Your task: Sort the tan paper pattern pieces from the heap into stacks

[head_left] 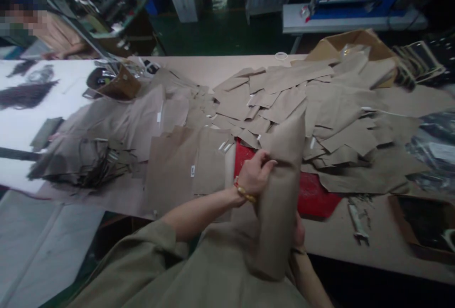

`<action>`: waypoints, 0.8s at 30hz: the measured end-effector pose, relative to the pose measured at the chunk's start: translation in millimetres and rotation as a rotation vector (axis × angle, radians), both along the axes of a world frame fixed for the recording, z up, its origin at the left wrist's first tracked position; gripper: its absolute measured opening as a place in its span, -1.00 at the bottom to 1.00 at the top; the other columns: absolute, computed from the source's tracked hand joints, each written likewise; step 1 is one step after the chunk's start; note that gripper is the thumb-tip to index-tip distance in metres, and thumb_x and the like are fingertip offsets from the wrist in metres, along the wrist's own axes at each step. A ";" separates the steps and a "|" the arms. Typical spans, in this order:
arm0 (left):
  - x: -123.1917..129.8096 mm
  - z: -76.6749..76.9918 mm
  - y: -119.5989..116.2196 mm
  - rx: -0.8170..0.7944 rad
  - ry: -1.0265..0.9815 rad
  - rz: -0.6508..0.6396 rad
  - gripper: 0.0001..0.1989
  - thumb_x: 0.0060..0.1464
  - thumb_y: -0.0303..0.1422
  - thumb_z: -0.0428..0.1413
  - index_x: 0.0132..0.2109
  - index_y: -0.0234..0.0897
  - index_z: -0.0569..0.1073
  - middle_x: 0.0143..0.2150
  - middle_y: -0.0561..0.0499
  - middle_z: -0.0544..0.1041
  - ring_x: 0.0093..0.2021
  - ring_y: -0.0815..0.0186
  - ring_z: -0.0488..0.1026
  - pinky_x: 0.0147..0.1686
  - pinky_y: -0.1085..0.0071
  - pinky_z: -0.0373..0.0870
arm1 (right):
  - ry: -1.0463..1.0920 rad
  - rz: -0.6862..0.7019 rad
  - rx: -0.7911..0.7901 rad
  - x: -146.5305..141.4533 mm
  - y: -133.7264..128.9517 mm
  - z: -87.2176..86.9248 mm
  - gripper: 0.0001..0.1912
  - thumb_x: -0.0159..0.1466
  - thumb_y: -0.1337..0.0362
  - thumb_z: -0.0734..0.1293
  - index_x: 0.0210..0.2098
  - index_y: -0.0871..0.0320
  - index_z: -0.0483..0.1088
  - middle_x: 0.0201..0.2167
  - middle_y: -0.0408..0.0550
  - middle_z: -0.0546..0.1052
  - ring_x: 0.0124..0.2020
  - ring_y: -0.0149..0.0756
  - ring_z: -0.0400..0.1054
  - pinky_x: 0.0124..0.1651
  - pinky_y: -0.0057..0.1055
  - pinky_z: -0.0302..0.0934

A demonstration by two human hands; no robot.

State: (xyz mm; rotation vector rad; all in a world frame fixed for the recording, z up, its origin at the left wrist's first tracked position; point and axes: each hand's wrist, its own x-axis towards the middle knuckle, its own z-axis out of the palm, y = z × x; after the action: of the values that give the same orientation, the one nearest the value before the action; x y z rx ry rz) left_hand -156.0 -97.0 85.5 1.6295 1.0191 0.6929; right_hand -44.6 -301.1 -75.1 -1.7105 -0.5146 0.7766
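Observation:
A long brown fabric piece (pixel 280 194) stands up in front of me, curved over lengthwise, its pointed upper end leaning over the table. My left hand (pixel 255 174), with a gold bracelet at the wrist, is closed on its left edge, thumb on the near face. Low on the opposite edge, my right hand (pixel 299 232) holds the same piece; most of its fingers are hidden behind the cloth. Beneath and beyond the piece, a red sheet (pixel 318 196) lies on the table. Flat brown panels (pixel 172 170) with small white labels lie to the left of my left hand.
Loose brown cut pieces (pixel 341 142) cover the table's middle and right. A dark bundle of pieces (pixel 83 163) lies at left. A wrench (pixel 357 222) and an open box (pixel 423 225) are at right, a cardboard carton (pixel 350 40) behind. Another person (pixel 62 35) works at far left.

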 end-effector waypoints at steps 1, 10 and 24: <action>-33.1 4.7 12.7 -0.007 -0.024 0.034 -0.80 0.29 -0.19 0.06 -0.07 -0.22 0.40 -0.29 0.04 0.52 -0.32 0.33 0.45 -0.29 0.46 0.31 | -0.027 -0.005 0.008 -8.8 10.7 4.5 -0.48 0.38 -0.16 0.21 -0.22 0.22 0.42 -0.47 -0.11 0.41 -0.46 -0.34 0.32 -0.31 -0.34 0.31; -389.5 -64.8 65.3 0.060 0.612 0.416 -0.79 0.24 -0.22 -0.01 -0.10 -0.25 0.34 -0.16 -0.07 0.56 -0.11 0.21 0.49 -0.05 0.35 0.36 | -0.902 0.915 0.118 -173.9 142.7 33.8 -0.45 0.37 0.11 0.26 0.31 0.11 0.34 0.41 0.12 0.16 0.43 -0.01 -0.03 0.46 0.02 -0.16; -366.8 -64.0 6.7 0.164 0.567 0.132 -0.96 0.16 -0.36 0.00 -0.26 -0.20 0.33 0.01 -0.21 0.55 0.20 0.09 0.44 0.15 0.22 0.34 | -0.981 1.424 -0.195 -284.5 179.0 -41.6 -0.18 0.26 0.09 0.33 0.47 0.02 0.08 0.49 0.08 -0.06 0.51 0.09 -0.24 0.42 0.31 -0.33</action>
State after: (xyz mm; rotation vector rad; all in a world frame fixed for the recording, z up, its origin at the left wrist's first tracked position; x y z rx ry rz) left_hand -522.8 -90.4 21.5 1.9708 1.5161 0.4093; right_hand -329.1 -122.1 -116.7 -1.6406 -2.5424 0.8476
